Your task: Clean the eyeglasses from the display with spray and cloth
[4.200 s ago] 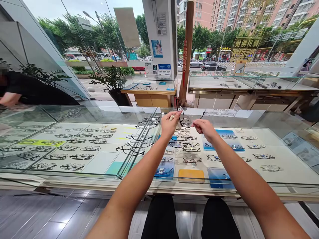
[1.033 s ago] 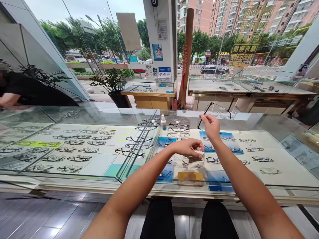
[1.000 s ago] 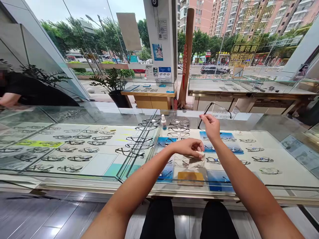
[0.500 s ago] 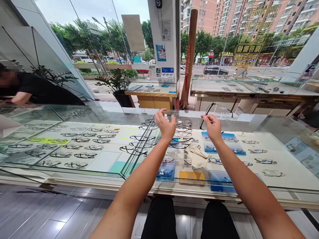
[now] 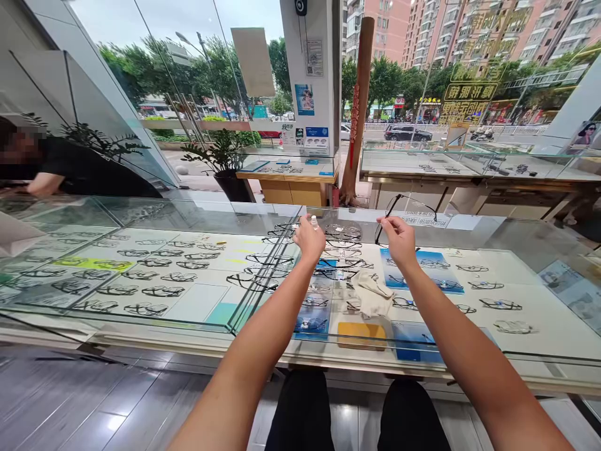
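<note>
My left hand (image 5: pixel 310 240) is closed around a small white bottle (image 5: pixel 314 220), whose nozzle pokes up past my fingers. The bottle's body is mostly hidden by the hand. To the right, my right hand (image 5: pixel 400 240) pinches a pair of dark-framed eyeglasses (image 5: pixel 392 203), held up above the glass counter. A crumpled beige cloth (image 5: pixel 370 294) lies between my forearms, and nearer to me is a yellow-orange flat object (image 5: pixel 361 336). Several eyeglass frames (image 5: pixel 342 233) sit around and below my left hand.
The long glass display counter (image 5: pixel 154 327) spans the view, with rows of eyeglasses (image 5: pixel 163 291) at left. Blue mats (image 5: pixel 444 282) lie at right. A person in black (image 5: pixel 89 166) leans over the counter's far left. Behind stand a potted plant (image 5: pixel 232 185) and a wooden post (image 5: pixel 361 75).
The fingers of my left hand, spread upward before, have closed in around the bottle, and its nozzle shows more plainly. My right hand and the eyeglasses have barely moved.
</note>
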The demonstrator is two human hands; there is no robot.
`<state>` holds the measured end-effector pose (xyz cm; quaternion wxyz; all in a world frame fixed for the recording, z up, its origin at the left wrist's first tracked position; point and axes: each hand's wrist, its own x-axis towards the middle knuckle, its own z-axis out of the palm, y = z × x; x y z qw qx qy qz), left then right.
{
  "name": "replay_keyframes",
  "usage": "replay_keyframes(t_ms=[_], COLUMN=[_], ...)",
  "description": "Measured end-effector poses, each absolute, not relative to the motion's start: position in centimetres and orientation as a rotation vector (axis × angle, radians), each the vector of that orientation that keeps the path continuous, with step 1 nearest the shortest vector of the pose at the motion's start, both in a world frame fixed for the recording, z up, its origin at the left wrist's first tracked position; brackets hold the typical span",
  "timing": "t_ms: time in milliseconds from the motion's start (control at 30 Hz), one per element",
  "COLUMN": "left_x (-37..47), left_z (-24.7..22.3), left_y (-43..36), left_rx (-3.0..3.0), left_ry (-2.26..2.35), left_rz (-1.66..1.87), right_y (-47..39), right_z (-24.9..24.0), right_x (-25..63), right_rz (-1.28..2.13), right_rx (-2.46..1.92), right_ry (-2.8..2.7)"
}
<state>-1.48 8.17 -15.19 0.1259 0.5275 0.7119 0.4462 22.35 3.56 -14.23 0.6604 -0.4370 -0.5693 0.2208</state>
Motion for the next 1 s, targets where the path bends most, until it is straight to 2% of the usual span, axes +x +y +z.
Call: replay_keyframes(t_ms=[167,300,400,467,567,667,867,1000], left_x=[-1.4,-1.4,-1.4,-1.1,-0.6,-0.3,-0.7,-0.2], left_z=[-15.3,-15.1,-14.7,-14.3,-13.5,-12.5,-11.5,-12.2], left_y=[8.2,8.0,8.0,8.0,7.6,6.6,5.2,5.4], left_rx=[1.616,1.665,1.678,1.634,1.451,1.27,1.223,1.309], left_ry=[2.146,2.114,1.769,1.399,0.959,0.736,0.624,0.681], left_rz=[1.045,1.298,1.547,1.582,1.462,1.281,1.073,1.111], right_y=[3.6,3.6,3.6,3.5,3.3,2.9,1.9,1.5], right_z=[-14.3,-14.3,-14.2,-14.1,-13.9,-13.6,-13.1,-13.1], right_x=[22.3,22.2,22.1,22.0,22.0,21.8,21.0,20.5], right_rz=[0.49,0.501,0.535,0.578,0.648,0.729,0.962,1.041], right_rx=[-0.993,-0.998,-0.986,-0.968,-0.938,-0.901,-0.803,-0.777], right_ry=[-1.292,-1.296,-1.315,-1.344,-1.406,-1.474,-1.527,-1.551])
